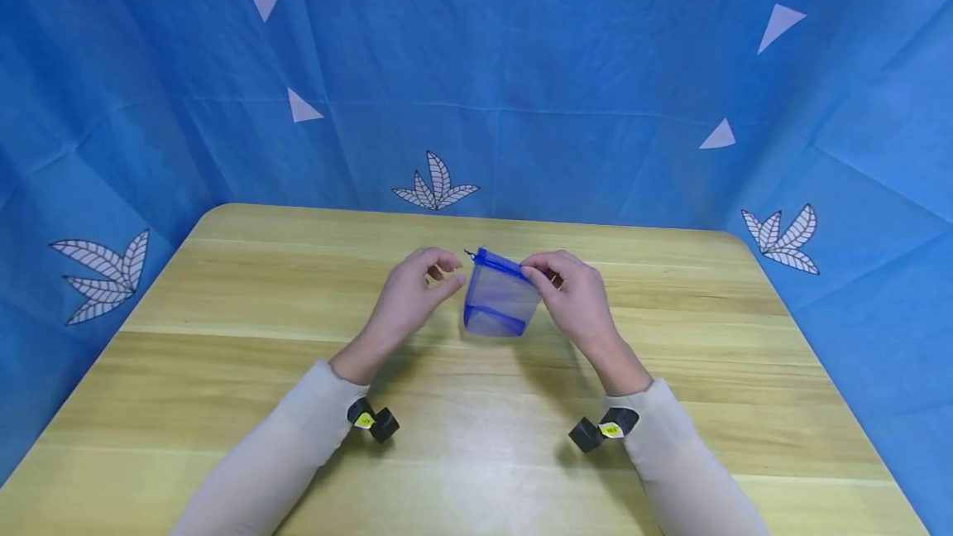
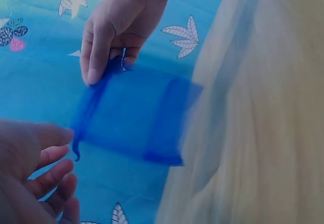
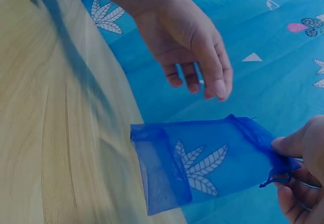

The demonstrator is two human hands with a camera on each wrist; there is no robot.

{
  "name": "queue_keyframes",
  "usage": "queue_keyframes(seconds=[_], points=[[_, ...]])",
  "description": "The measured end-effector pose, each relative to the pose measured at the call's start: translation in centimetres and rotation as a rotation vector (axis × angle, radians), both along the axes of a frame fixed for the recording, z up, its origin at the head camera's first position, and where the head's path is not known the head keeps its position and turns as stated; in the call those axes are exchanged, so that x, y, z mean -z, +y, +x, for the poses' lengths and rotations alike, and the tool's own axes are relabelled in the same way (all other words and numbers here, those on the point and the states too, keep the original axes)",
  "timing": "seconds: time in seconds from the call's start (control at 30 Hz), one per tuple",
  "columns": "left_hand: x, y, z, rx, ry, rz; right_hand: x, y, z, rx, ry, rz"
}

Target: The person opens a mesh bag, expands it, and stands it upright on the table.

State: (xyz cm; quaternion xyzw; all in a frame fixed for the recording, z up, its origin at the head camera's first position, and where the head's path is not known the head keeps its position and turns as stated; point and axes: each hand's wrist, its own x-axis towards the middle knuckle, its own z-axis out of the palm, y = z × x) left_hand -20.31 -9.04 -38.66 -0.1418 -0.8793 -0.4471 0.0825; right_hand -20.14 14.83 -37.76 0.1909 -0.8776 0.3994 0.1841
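A sheer blue organza drawstring bag (image 1: 500, 300) hangs above the table, its gathered top edge upward and see-through body below. My right hand (image 1: 572, 294) pinches the bag's top corner between thumb and fingers; the right wrist view shows this grip on the bag (image 3: 212, 158) beside a small cord loop. My left hand (image 1: 417, 292) is beside the bag's other top corner, fingers loosely bent and holding nothing. In the left wrist view a small gap shows between the left fingertips and a dangling cord end (image 2: 77, 150). The bag looks flat.
A light wood-grain table (image 1: 462, 453) lies beneath both hands. Behind it and at its sides hangs a blue cloth (image 1: 506, 40) printed with white triangles and leaves. Each wrist wears a small black camera, the left camera (image 1: 383, 424) and the right camera (image 1: 588, 434).
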Motion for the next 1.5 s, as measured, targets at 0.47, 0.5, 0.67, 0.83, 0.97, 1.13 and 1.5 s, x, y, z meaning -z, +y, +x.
queue_keyframes(seconds=[0.47, 0.5, 0.67, 0.83, 0.97, 1.13, 1.5], points=[[-1.3, 1.5, 0.1, 0.060, 0.398, -0.339, -0.1, -0.5, 0.4, -0.044, 0.044, 0.081], [-1.3, 1.6, 0.1, 0.066, 0.420, -0.350, -0.1, -0.6, 0.5, -0.049, 0.043, 0.088], [-1.4, 1.9, 0.3, 0.093, 0.459, -0.402, -0.2, -0.8, 0.9, -0.071, 0.021, 0.110], [-1.4, 2.0, 0.4, 0.111, 0.480, -0.414, -0.1, -1.1, 1.1, -0.082, 0.034, 0.117], [-1.3, 2.0, 0.5, 0.118, 0.495, -0.417, -0.1, -1.2, 1.1, -0.094, 0.060, 0.128], [-1.2, 1.9, 0.6, 0.135, 0.549, -0.425, 0.0, -1.3, 1.1, -0.103, 0.057, 0.133], [-1.5, 1.2, 1.0, 0.218, 0.655, -0.462, -0.7, -0.9, 1.5, -0.147, -0.057, 0.201]])
